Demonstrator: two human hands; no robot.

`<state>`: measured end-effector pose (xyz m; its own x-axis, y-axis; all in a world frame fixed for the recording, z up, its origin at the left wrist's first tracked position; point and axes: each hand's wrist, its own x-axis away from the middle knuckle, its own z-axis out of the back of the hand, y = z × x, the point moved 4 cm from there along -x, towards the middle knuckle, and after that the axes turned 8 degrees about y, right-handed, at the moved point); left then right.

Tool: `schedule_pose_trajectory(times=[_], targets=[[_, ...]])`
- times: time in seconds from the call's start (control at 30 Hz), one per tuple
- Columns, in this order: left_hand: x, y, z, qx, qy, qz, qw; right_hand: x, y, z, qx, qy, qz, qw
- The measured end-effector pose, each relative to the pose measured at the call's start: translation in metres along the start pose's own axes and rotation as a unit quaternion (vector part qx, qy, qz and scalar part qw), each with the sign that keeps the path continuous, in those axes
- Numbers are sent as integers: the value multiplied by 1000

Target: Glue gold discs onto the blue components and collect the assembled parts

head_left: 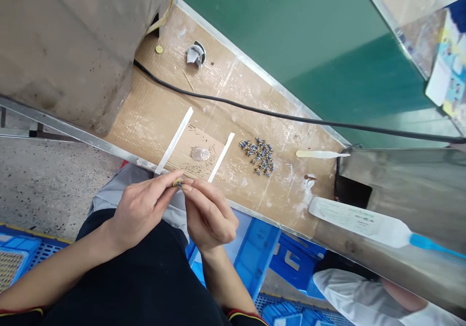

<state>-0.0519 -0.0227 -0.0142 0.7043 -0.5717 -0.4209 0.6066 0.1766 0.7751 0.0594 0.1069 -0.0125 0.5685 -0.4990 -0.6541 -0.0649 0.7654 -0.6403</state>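
My left hand [143, 207] is closed in a pinch on a small yellow-and-dark part [176, 183] above the table's near edge. Thumb and fingertips of my right hand [209, 214] press together right beside that part. Whatever lies between them is too small to make out. Just beyond my hands, two strips of white tape [174, 141] flank a patch of board with a small clear plastic piece [200, 154] and many tiny dark bits [194, 167] on it. To the right of the tape lies a loose heap of small blue-and-brass parts [260, 156].
A black cable [233, 104] crosses the cardboard-covered table [145, 112]. On the right lie a white spatula-like stick [320, 154] and a white bottle with a blue nozzle [360, 221]. Blue crates [258, 248] stand below the edge. Another person's pale clothing [349, 292] shows lower right.
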Motion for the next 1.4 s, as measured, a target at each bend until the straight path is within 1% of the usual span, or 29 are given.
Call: schedule_pose_trajectory(times=[0.1, 0.2, 0.43, 0.7, 0.8, 0.9, 1.03, 1.1, 1.13, 1.2, 1.27, 1.3, 1.4], targets=[[-1, 5, 1, -24, 5, -32, 999, 1, -3, 0, 10, 6, 12, 1000], [-1, 8, 2, -38, 5, -44, 998, 1, -5, 1, 17, 6, 15, 1000], [2, 12, 3, -37, -11, -34, 999, 4, -5, 1, 21, 6, 40, 999], [4, 13, 2, -30, -8, -33, 999, 6, -6, 2, 31, 4, 59, 998], [2, 11, 3, -16, -8, -11, 1000, 9, -4, 2, 34, 8, 70, 997], [1, 8, 4, 31, -16, 36, 999, 13, -1, 4, 31, 6, 82, 996], [-1, 6, 4, 76, -23, 72, 994, 14, -1, 8, 24, -1, 102, 994], [-1, 5, 3, 84, -23, 89, 992, 12, -1, 10, 5, -5, 79, 997], [-1, 4, 3, 87, -21, 94, 992, 10, 0, 11, -9, -4, 48, 999], [-1, 4, 1, 93, -18, 96, 991, 6, 5, 11, -38, -3, -44, 998], [-1, 5, -1, 97, -19, 93, 991, 4, 10, 9, -67, -2, -133, 989], [-1, 5, -1, 96, -21, 91, 991, 4, 12, 8, -82, -6, -165, 983], [-2, 7, -2, 85, -21, 87, 992, 3, 14, 3, -121, -9, -211, 970]])
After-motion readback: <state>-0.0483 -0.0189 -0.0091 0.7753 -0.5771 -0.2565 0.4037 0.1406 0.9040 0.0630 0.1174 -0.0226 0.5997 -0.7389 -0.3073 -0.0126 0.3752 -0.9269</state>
